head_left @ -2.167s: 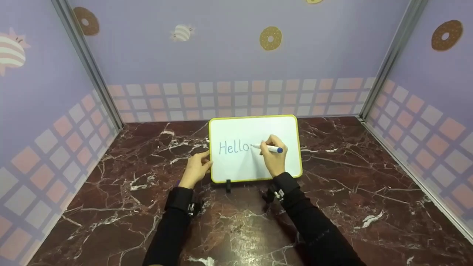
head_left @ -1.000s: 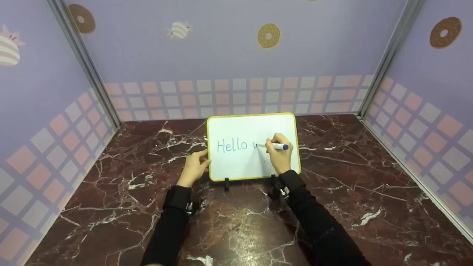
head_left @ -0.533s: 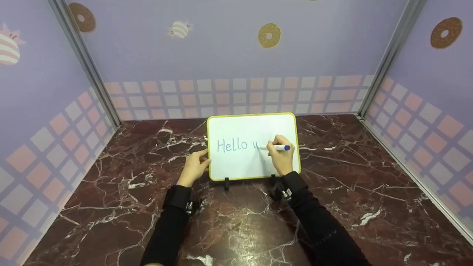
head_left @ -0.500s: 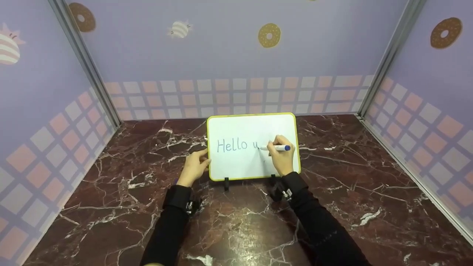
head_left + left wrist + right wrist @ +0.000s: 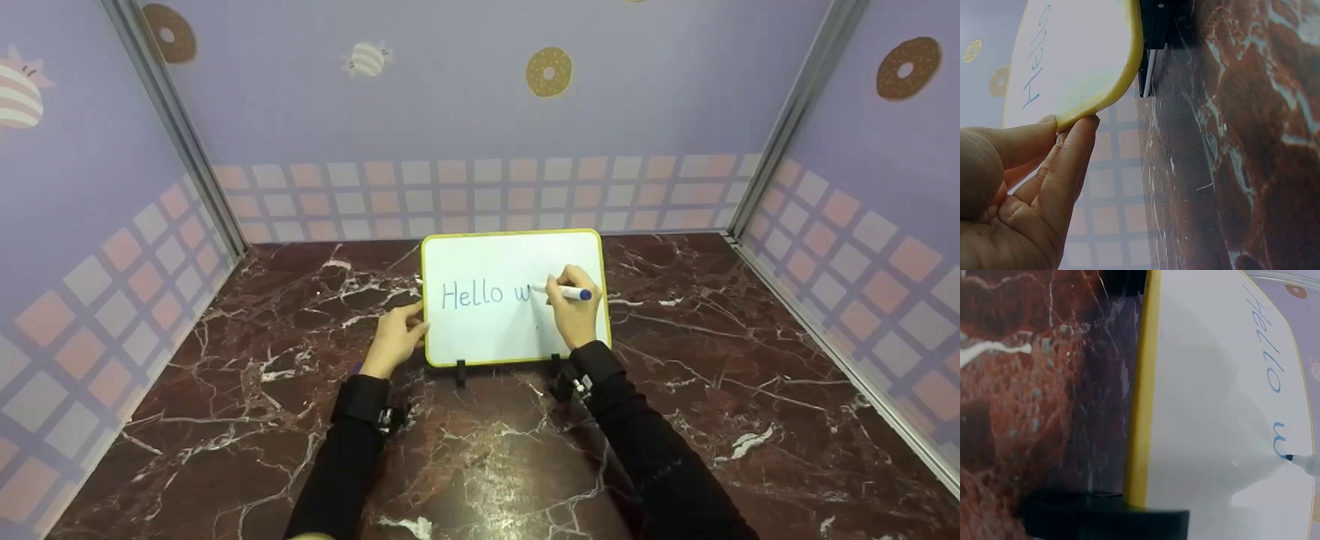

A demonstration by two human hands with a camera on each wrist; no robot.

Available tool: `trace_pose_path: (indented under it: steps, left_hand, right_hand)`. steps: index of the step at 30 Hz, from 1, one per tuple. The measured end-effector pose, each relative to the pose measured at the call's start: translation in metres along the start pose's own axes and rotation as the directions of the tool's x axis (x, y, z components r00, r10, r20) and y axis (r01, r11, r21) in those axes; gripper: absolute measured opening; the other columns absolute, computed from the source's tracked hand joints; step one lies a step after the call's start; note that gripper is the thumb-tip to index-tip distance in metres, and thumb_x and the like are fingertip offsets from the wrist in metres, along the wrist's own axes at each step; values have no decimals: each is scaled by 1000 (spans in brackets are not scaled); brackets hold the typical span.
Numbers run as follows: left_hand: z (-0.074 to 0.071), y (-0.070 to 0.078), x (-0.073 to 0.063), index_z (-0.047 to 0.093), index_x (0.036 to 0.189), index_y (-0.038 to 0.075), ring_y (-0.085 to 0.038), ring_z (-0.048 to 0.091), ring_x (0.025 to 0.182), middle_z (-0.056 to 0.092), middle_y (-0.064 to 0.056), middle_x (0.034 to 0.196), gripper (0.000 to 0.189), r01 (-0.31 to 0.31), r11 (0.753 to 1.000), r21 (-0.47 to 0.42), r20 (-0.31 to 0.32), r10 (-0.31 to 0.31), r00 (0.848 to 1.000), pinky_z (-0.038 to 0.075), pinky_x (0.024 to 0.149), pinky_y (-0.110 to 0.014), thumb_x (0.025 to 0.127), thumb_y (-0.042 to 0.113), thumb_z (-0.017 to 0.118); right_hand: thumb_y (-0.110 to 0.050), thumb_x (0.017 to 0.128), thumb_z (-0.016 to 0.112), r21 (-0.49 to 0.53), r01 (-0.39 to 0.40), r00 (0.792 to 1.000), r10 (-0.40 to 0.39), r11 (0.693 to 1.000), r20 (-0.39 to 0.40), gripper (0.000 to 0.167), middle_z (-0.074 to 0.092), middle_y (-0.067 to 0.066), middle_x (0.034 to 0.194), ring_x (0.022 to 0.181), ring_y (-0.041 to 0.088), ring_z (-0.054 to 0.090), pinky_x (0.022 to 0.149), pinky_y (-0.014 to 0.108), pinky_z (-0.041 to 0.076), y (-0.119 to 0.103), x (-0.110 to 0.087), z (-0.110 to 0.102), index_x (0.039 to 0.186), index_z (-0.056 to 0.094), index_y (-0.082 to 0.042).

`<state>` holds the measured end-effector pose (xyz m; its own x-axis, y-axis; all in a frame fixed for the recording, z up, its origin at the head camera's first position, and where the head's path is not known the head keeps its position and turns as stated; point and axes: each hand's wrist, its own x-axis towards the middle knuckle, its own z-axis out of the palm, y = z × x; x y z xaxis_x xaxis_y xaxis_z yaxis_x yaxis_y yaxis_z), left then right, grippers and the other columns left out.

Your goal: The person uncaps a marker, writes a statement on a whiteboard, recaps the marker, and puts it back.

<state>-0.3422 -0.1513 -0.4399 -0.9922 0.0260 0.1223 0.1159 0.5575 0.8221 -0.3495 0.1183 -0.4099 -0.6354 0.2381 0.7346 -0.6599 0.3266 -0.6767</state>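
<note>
A whiteboard (image 5: 487,337) with a yellow frame leans upright on a stand with black feet (image 5: 461,373). Blue handwriting on it reads "Hello w". My left hand (image 5: 396,341) pinches the board's left edge between thumb and fingers, as the left wrist view shows close up at the yellow frame (image 5: 1129,70). In my right hand (image 5: 576,307) is a white whiteboard marker (image 5: 566,291) with a blue end. Its dark tip (image 5: 1289,457) is right at the end of the "w" stroke in the right wrist view. The right hand itself is out of that view.
The board stands on a dark red marbled table (image 5: 262,450). Behind it rises a lilac wall (image 5: 450,112) with doughnut pictures and a checked band. Side walls with metal corner posts (image 5: 787,112) flank the table. A black stand foot (image 5: 1106,514) lies below the right hand.
The right hand has moved the marker rightward along the line. After "Hello", a "w" has appeared, stroke by stroke. The left hand has kept its grip on the board's edge.
</note>
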Motion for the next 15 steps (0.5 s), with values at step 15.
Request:
trace_pose_path:
  steps: [15]
  left_hand:
    - [-2, 1, 0, 46, 146, 1, -34, 70, 99, 68, -26, 111, 50, 2, 1000, 4, 12, -2, 1000, 63, 84, -39, 98, 1, 58]
  right_hand:
    - [17, 83, 59, 21, 3, 1000, -3, 1000, 2, 27, 54, 23, 63, 48, 17, 56, 49, 12, 41, -2, 2, -3, 62, 43, 13]
